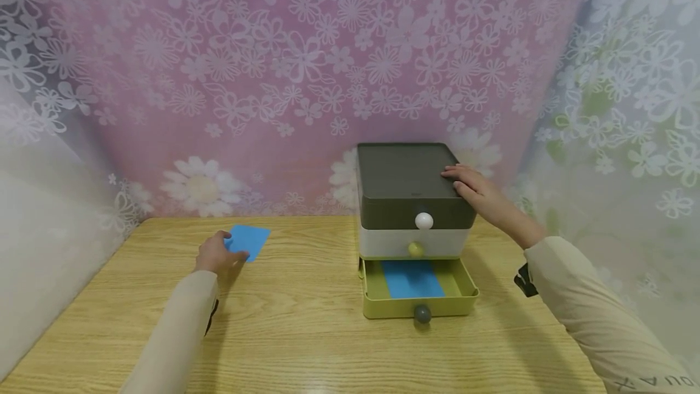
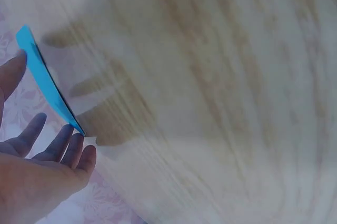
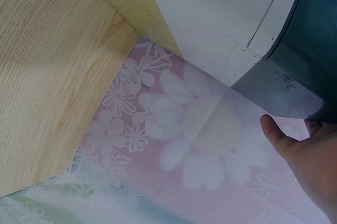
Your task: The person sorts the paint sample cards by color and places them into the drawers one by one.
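A square blue paper sheet is held by my left hand, its thumb at one edge and fingertips at another. In the left wrist view the blue sheet appears nearly edge-on between thumb and fingers. My right hand rests on the right edge of a small drawer unit's dark top, with fingers extended. The bottom yellow-green drawer is pulled out, and a blue piece lies in it. Only part of the right hand shows in its wrist view.
Above the open drawer are a white drawer with a yellow knob and a dark drawer with a white knob. The unit stands on a wood-grain table. Flowered cloth hangs behind and at both sides.
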Demonstrator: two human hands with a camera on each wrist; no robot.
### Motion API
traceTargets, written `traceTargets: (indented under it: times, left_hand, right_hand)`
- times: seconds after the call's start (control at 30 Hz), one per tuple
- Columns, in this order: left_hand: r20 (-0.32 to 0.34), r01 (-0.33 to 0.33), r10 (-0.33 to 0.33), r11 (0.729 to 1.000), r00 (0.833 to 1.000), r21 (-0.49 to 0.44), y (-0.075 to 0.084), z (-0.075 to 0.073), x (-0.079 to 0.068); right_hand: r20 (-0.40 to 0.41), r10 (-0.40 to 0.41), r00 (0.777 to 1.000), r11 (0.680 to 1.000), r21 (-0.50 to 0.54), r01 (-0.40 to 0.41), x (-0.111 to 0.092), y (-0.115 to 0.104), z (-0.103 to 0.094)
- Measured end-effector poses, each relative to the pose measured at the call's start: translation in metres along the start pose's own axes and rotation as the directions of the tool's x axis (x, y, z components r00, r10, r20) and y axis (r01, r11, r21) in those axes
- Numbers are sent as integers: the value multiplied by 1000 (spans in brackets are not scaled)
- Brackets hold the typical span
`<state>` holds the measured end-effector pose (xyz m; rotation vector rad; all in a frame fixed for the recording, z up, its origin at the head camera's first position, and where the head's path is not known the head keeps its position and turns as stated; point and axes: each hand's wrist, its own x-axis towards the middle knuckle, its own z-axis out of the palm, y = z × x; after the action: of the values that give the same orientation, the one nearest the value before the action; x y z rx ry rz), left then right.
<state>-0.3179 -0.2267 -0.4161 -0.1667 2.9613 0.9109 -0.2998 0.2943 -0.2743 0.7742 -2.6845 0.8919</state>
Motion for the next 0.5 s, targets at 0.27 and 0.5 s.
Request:
traceTargets:
  times: [0.27,0.5]
  left_hand:
    - [-40,-4,7,997,999,74,1,4,0]
    - [35,21,-22,999,999,43,5,-3,-1]
  right_hand:
    - [0,-3,1000,1000,-3,3,1,1,0]
    - [2,1,1000,1000,4,-1,1,0,0]
